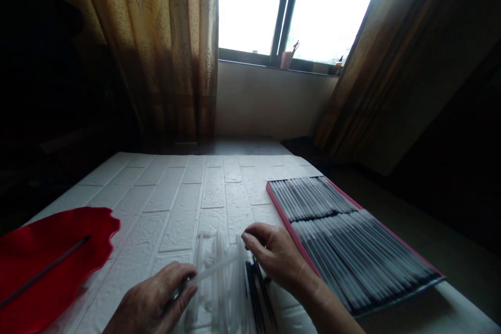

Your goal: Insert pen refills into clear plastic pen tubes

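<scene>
My left hand (154, 295) pinches one end of a thin, translucent plastic tube (217, 269). The tube slants up towards my right hand (276, 255), whose thumb and fingers are curled together just beyond its far end. Whatever those fingers grip is too blurred to make out. Below and between the hands lies a loose bunch of similar clear tubes (223, 302), pointing away from me. Several slim black sticks (256, 292) rest beside them, partly under my right hand.
On the right, a pink-rimmed tray (287, 227) holds two rows of clear tubes with dark parts. A wavy-edged red dish (97, 250) at left carries a thin grey stick (47, 271). A brick-patterned white cover (180, 203) spreads over the table below the window.
</scene>
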